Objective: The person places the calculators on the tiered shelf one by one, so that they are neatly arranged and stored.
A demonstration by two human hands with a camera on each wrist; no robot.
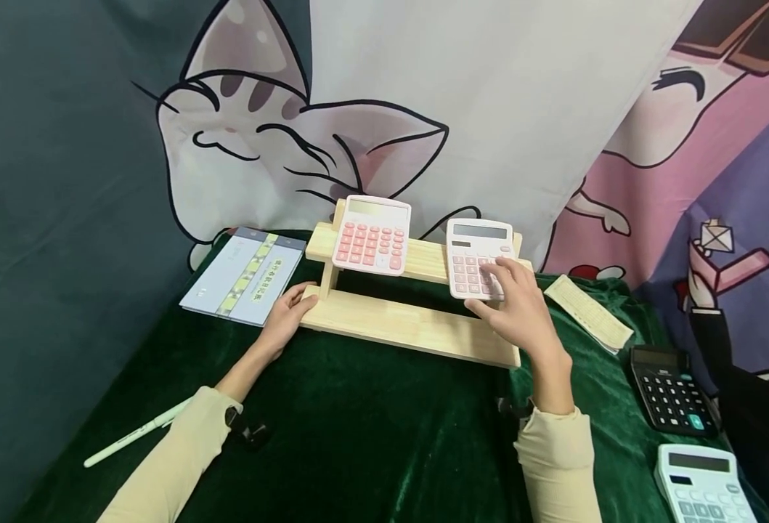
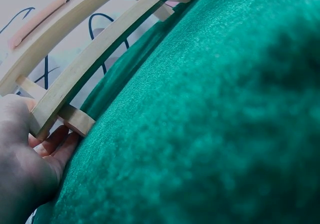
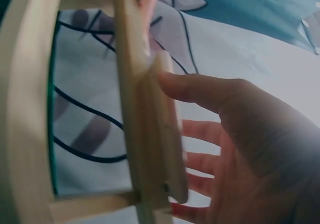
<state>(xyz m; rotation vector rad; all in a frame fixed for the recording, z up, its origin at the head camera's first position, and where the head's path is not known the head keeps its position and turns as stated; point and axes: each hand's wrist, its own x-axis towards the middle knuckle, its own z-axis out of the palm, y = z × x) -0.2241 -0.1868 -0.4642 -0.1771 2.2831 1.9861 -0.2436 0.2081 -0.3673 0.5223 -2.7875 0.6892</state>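
Note:
A two-tier wooden stand (image 1: 397,319) sits on green cloth. My left hand (image 1: 285,317) grips the left end of its lower plank; in the left wrist view, fingers (image 2: 62,151) reach under that end. On the upper plank lean a pink-keyed calculator (image 1: 372,236), at left, and a white calculator with pale pink keys (image 1: 469,272), at right. My right hand (image 1: 521,309) is spread over this right calculator, fingertips at its keys and thumb by its bottom edge. From the right wrist, the thumb (image 3: 200,90) touches one end of the calculator (image 3: 175,139), seen edge-on.
Left of the stand lies a blue-grey notebook (image 1: 240,276), with a pale green pen (image 1: 137,434) nearer. To the right are a yellowish paper pad (image 1: 590,312), a black calculator (image 1: 672,392) and another white calculator (image 1: 704,483). A cartoon-printed curtain (image 1: 508,94) hangs behind.

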